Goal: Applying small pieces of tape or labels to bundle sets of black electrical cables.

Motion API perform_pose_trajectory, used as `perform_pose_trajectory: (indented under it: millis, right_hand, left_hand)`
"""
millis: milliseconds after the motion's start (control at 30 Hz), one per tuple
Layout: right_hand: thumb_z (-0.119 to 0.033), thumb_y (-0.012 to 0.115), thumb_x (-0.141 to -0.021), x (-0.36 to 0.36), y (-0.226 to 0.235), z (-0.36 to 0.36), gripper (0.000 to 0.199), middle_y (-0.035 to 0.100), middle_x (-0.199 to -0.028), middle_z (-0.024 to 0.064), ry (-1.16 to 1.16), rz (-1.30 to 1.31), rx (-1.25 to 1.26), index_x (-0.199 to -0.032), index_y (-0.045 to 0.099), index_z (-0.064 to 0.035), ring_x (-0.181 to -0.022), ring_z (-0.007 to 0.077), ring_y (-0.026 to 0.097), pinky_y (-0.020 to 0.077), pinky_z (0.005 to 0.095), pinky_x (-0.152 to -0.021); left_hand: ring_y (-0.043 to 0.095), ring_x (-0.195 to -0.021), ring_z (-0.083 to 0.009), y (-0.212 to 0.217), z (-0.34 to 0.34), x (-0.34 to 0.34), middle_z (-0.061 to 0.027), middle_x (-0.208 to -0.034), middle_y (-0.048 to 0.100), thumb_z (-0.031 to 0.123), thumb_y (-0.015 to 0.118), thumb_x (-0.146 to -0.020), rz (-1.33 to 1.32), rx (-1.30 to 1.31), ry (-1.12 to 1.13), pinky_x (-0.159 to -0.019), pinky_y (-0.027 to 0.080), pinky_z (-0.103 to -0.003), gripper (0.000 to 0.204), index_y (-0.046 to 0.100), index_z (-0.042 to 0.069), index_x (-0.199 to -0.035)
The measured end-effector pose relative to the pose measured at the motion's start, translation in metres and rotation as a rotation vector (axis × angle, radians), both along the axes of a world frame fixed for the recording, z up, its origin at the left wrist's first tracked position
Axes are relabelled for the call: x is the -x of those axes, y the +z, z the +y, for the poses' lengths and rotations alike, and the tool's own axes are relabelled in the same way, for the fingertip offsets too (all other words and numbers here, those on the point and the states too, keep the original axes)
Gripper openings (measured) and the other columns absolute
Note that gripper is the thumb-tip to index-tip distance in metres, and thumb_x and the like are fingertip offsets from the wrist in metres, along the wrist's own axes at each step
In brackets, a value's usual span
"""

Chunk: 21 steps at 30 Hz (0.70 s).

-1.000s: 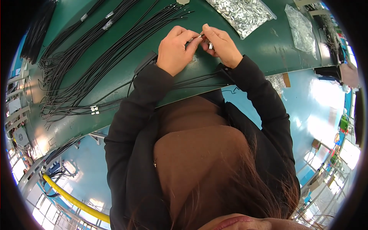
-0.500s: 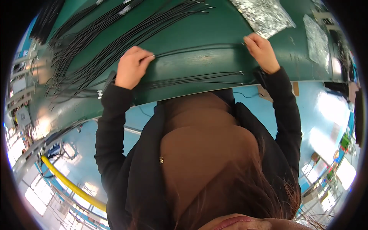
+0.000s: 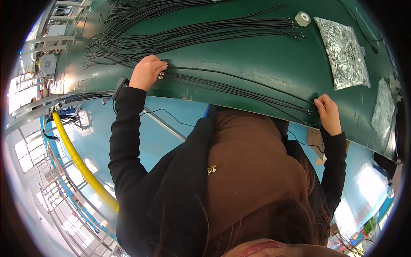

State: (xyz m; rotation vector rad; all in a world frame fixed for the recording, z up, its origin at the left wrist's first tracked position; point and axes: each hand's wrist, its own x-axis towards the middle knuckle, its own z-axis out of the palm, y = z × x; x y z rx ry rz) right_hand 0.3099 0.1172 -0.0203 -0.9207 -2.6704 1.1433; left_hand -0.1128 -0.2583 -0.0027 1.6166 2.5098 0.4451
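A thin black cable (image 3: 239, 75) stretches between my hands over the green table. My left hand (image 3: 147, 72) is closed, pinching one end of it between thumb and fingertips. At the right, my right hand (image 3: 329, 112) pinches the other end close to the table's front edge. Just nearer to me, and roughly alongside that cable, lies a small bunch of black cables (image 3: 239, 91) with small metal tips. Its left ends, with metal pieces, lie beside my left fingers.
Farther back lies a larger bunch of black cables (image 3: 192, 36), with more cables (image 3: 145, 10) behind it. A roll of tape (image 3: 302, 19) stands beside a clear bag of small metal parts (image 3: 342, 53). Another clear bag (image 3: 383, 107) lies at far right. The green table (image 3: 274, 58) ends close before me.
The view has turned. My right hand has come nearer to the table's front edge with its cable end, and the held cable now lies close beside the small bunch. Both hands still pinch it.
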Motion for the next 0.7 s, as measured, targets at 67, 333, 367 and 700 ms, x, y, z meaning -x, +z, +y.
perform_pose_trajectory:
  millis: [67, 333, 367, 700]
  right_hand:
    - [-0.013, 0.058, -0.089, -0.001, 0.006, -0.005, 0.020, 0.048, -0.061, 0.0133, 0.023, -0.012, -0.044, -0.079, 0.051, 0.0023, -0.054, 0.0208, 0.045, 0.0386, 0.0322, -0.054]
    - [-0.010, 0.058, -0.087, -0.011, 0.020, -0.006, 0.018, 0.045, -0.061, 0.0106, 0.146, -0.196, 0.092, -0.079, 0.051, 0.0030, -0.057, 0.0169, 0.043, 0.0373, 0.0320, -0.054]
    - [-0.011, 0.058, -0.088, -0.014, 0.018, -0.002, 0.017, 0.045, -0.060, 0.0087, 0.161, -0.196, 0.118, -0.079, 0.053, 0.0025, -0.057, 0.0152, 0.043, 0.0367, 0.0308, -0.053]
    - [-0.022, 0.052, -0.095, 0.023, 0.020, 0.033, 0.022, 0.053, -0.079, -0.0050, -0.265, 0.155, 0.734, -0.105, 0.062, -0.0051, -0.061, 0.0030, 0.044, 0.0326, 0.0198, -0.048]
  left_hand:
    - [0.060, -0.080, -0.0270, -0.003, -0.006, 0.001, -0.0072, -0.080, 0.061, 0.010, 0.067, -0.079, 0.078, 0.003, -0.035, -0.069, 0.049, -0.036, 0.011, 0.071, 0.006, -0.088]
    - [0.061, -0.080, -0.0302, 0.023, 0.011, -0.008, -0.0101, -0.084, 0.060, 0.014, 0.065, -0.082, 0.358, 0.399, 0.045, -0.067, 0.051, -0.040, 0.012, 0.067, 0.007, -0.092]
    - [0.061, -0.081, -0.0306, 0.028, 0.021, -0.011, -0.0098, -0.084, 0.060, 0.015, 0.064, -0.083, 0.441, 0.555, 0.100, -0.067, 0.051, -0.041, 0.013, 0.067, 0.007, -0.092]
    - [0.061, -0.087, -0.0255, -0.031, 0.189, -0.068, -0.0064, -0.092, 0.056, 0.017, 0.064, -0.082, 0.372, -0.047, -0.173, -0.063, 0.052, -0.037, 0.022, 0.061, 0.012, -0.103]
